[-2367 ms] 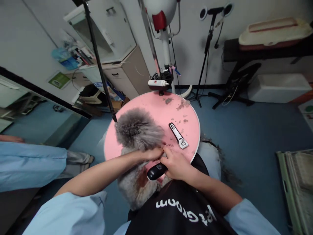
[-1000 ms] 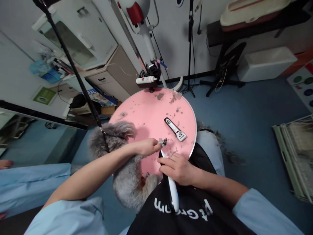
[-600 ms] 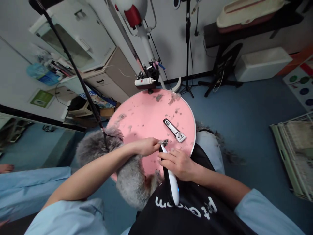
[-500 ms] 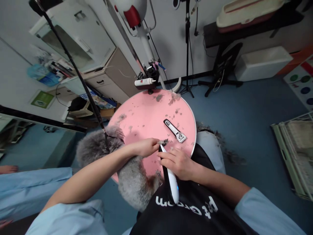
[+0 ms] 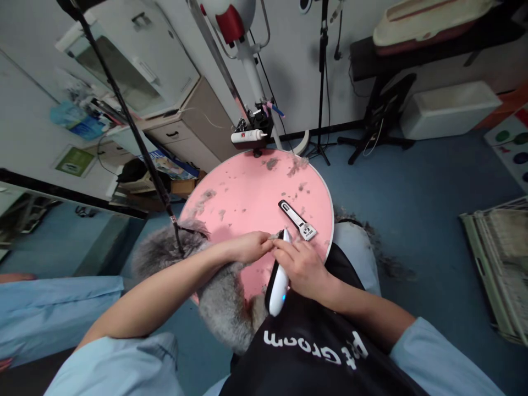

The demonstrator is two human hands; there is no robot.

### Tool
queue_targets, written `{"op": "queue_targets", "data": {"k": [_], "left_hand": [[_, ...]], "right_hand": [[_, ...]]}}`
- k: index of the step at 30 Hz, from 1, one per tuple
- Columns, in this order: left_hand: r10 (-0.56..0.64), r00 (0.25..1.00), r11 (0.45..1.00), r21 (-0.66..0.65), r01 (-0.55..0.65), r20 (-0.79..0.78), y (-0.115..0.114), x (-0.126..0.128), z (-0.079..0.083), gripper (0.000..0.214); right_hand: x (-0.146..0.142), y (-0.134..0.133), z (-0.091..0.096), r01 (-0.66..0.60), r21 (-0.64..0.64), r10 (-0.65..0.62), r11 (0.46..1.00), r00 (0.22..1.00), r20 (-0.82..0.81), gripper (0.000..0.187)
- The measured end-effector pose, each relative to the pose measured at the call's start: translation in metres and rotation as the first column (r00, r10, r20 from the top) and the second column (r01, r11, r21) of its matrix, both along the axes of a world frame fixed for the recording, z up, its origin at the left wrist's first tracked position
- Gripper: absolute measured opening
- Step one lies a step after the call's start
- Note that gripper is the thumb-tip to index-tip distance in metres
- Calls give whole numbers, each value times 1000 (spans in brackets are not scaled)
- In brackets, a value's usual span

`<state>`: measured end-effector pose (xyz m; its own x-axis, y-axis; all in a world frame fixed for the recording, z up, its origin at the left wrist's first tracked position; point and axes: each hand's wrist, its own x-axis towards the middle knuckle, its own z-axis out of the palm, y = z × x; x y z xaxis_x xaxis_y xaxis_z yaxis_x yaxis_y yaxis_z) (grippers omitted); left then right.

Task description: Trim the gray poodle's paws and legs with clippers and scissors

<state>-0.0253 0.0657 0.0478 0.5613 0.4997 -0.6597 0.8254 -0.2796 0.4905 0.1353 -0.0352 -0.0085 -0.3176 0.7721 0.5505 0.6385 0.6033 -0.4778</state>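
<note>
A grey, curly-coated dog (image 5: pixel 225 308) is at the near left edge of the round pink grooming table (image 5: pixel 251 181). My left hand (image 5: pixel 256 246) is closed around one of its paws, with the arm passing over the dog's body. Only the paw's tip (image 5: pixel 280 234) shows past my fingers. In my right hand (image 5: pixel 304 268) is a white and black hair clipper (image 5: pixel 277 294) with a blue light. Its head is right beside the paw; whether they touch I cannot tell. Just beyond my right hand lies a second clipper (image 5: pixel 296 219), loose on the table.
A black grooming arm (image 5: pixel 124 110) slants down to a loop by the dog's head. Clumps of cut hair (image 5: pixel 297 165) are scattered on the table. A white bottle (image 5: pixel 247 136) sits in a holder at the far rim. Another person's blue-clad leg (image 5: pixel 61 308) is at left.
The clipper in my right hand has moved forward so its head meets the paw area, and its rear end has swung left. My left hand keeps its hold on the paw.
</note>
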Motion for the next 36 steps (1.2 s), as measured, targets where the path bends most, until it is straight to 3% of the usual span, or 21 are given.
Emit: {"op": "queue_targets", "data": {"k": [3, 6, 9, 15, 20, 29, 31, 34, 36], "left_hand": [[56, 998, 998, -6, -57, -42, -1, 0, 1, 37], [99, 994, 995, 0, -99, -50, 0, 1, 2, 39], [150, 988, 989, -8, -150, -33, 1, 4, 4, 39], [222, 975, 975, -16, -222, -4, 1, 7, 1, 41], [246, 969, 969, -1, -246, -12, -1, 9, 0, 37], [189, 982, 981, 56, -188, -7, -1, 15, -2, 40], [194, 981, 980, 44, -194, 7, -1, 15, 0, 39], [218, 976, 975, 28, -219, 21, 0, 14, 0, 32], [204, 978, 977, 56, -206, 46, 1, 13, -1, 26]], "right_hand": [[11, -2, -8, 51, -103, -82, 993, 942, -326, 26], [18, -2, -15, -4, -363, -249, 932, 721, -647, 35], [17, 1, -22, -118, -498, -348, 859, 579, -738, 29], [4, 7, -32, -18, -451, -407, 892, 399, -821, 32], [-6, 10, -35, 33, -462, -431, 886, 424, -797, 37], [-6, 12, -35, 99, -399, -394, 912, 485, -780, 36], [-1, 13, -33, 78, -396, -382, 915, 487, -785, 35], [11, 16, -31, -77, -389, -287, 918, 548, -786, 30], [18, 18, -31, -137, -380, -253, 915, 540, -802, 26]]}}
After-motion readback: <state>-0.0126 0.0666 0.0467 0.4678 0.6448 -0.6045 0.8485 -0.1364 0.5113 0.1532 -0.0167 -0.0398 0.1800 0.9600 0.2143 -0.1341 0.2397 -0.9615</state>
